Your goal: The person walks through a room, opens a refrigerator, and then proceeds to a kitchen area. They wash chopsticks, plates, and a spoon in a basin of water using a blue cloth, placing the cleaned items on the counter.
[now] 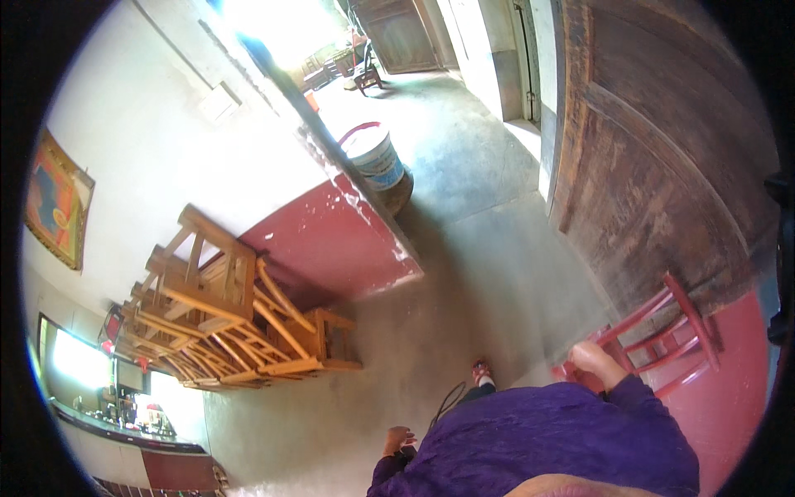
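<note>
At lower right, my right hand [591,359] is over the near end of a red-painted wooden chair or stool [666,341]. Its fingers point away from the camera and are hidden, so a grip on the red wood cannot be made out. My left hand [399,438] hangs low beside my body, fingers loosely bent. Something dark is just below those fingers, and whether it is held is unclear. A thin dark cable loop [448,401] shows by my purple sleeve and top, near one sandalled foot [481,371] on the concrete floor [422,335].
Several orange-brown wooden chairs [217,304] are stacked on the left against a wall [335,242]. A white paint bucket [374,155] stands past the wall's end. On the right is a worn wooden door [646,180]. A counter [124,428] bears bottles at lower left.
</note>
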A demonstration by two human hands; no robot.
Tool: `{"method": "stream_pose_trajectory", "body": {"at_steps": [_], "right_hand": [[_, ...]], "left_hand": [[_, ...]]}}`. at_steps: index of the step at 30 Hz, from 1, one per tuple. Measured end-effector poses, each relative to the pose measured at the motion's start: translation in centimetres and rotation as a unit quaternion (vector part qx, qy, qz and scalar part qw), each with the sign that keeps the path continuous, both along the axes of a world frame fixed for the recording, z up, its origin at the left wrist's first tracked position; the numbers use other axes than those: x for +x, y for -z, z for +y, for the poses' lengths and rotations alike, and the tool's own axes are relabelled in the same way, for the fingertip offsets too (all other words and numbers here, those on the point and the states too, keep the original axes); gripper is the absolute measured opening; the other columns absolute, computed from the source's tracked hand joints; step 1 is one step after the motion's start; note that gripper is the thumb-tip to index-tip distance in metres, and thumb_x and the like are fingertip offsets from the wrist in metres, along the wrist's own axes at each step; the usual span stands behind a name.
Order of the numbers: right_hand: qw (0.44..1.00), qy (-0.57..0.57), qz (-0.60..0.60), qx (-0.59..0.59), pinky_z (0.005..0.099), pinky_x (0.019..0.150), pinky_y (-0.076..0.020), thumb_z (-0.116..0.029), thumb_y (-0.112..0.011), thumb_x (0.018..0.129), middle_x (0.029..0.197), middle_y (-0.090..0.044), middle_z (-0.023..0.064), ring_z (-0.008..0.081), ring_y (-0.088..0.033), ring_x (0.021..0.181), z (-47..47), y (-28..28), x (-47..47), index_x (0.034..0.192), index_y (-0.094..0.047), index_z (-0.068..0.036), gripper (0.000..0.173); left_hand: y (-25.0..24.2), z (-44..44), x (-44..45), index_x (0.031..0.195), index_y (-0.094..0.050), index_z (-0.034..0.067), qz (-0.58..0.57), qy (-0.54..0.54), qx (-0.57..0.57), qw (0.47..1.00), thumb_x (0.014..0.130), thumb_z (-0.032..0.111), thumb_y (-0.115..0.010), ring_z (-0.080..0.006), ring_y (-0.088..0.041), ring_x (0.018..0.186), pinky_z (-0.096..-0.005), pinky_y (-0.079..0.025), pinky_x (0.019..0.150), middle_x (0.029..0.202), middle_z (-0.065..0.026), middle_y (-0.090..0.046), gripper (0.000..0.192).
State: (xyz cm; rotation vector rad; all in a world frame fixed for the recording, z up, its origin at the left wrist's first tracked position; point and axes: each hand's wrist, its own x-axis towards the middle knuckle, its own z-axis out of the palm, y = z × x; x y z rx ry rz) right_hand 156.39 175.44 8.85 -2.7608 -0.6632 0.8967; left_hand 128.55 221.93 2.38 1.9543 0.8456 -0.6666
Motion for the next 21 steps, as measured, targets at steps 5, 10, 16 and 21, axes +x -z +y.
{"method": "stream_pose_trajectory", "body": {"at_steps": [5, 10, 16, 21], "right_hand": [[0.97, 0.164, 0.142, 0.114, 0.0365, 0.062, -0.0456, -0.013, -0.048, 0.068, 0.072, -0.06, 0.016, 0.0299, -0.058, 0.067, 2.8, -2.8, 6.8, 0.081, -0.063, -0.009, 0.02], [0.961, 0.161, 0.034, 0.223, 0.0352, 0.061, -0.045, -0.005, -0.044, 0.069, 0.07, -0.06, 0.0132, 0.0269, -0.058, 0.065, 7.9, -11.7, 19.5, 0.084, -0.059, -0.007, 0.022], [0.942, 0.03, -0.178, 0.285, 0.0356, 0.061, -0.0451, 0.005, -0.044, 0.063, 0.078, -0.06, 0.014, 0.0283, -0.059, 0.074, 10.4, -26.0, 37.1, 0.097, -0.052, -0.006, 0.037], [0.892, -0.109, -0.136, 0.417, 0.0301, 0.056, -0.0472, 0.001, -0.053, 0.062, 0.076, -0.06, 0.0117, 0.0264, -0.06, 0.069, 13.8, -36.0, 49.3, 0.089, -0.054, -0.005, 0.028]], "left_hand": [[0.7, 8.2, 16.3, 0.086, -0.052, 0.003, 0.034, -0.207, -0.113, 0.971, 0.079, 0.02, -0.045, -0.0175, -0.055, 0.052, -0.0274, -0.042, 0.04, 0.07, -0.0087, -0.057, 0.02], [1.3, 12.7, 35.6, 0.088, -0.052, 0.006, 0.011, -0.122, -0.109, 0.986, 0.082, 0.023, -0.044, -0.0144, -0.055, 0.052, -0.0256, -0.041, 0.041, 0.068, -0.0055, -0.055, 0.02], [-0.7, 12.0, 52.2, 0.096, -0.053, 0.006, -0.049, -0.074, -0.094, 0.992, 0.085, 0.023, -0.042, -0.0165, -0.058, 0.054, -0.0281, -0.044, 0.043, 0.074, -0.0069, -0.057, 0.024], [-2.6, 13.4, 60.5, 0.097, -0.053, 0.006, 0.035, -0.092, -0.121, 0.988, 0.085, 0.022, -0.042, -0.0187, -0.059, 0.056, -0.0303, -0.047, 0.043, 0.074, -0.0079, -0.058, 0.022]]}}
